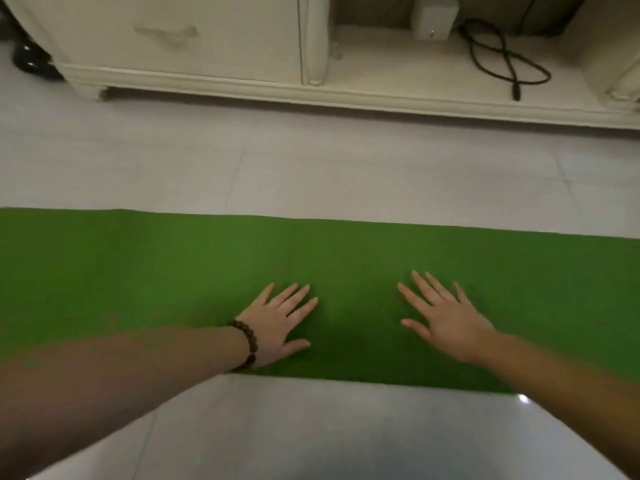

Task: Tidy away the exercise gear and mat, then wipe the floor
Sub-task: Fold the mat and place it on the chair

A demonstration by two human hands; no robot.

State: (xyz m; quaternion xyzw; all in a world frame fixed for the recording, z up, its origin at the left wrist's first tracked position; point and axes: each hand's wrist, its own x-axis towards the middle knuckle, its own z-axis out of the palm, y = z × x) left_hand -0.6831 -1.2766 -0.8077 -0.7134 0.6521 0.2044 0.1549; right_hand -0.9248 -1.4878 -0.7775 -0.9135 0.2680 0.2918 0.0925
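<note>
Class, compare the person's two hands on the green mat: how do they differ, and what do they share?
The left hand has a dark bead bracelet at its wrist; the right hand has a bare wrist. The left hand's fingers angle up to the right, the right hand's up to the left. Both lie flat, fingers spread, on the mat.

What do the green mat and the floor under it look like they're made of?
Green mat: likely foam or rubber, matte; it lies flat with no glare. Floor: glazed tile, probably; glossy, with a bright light reflection and faint grout lines.
</note>
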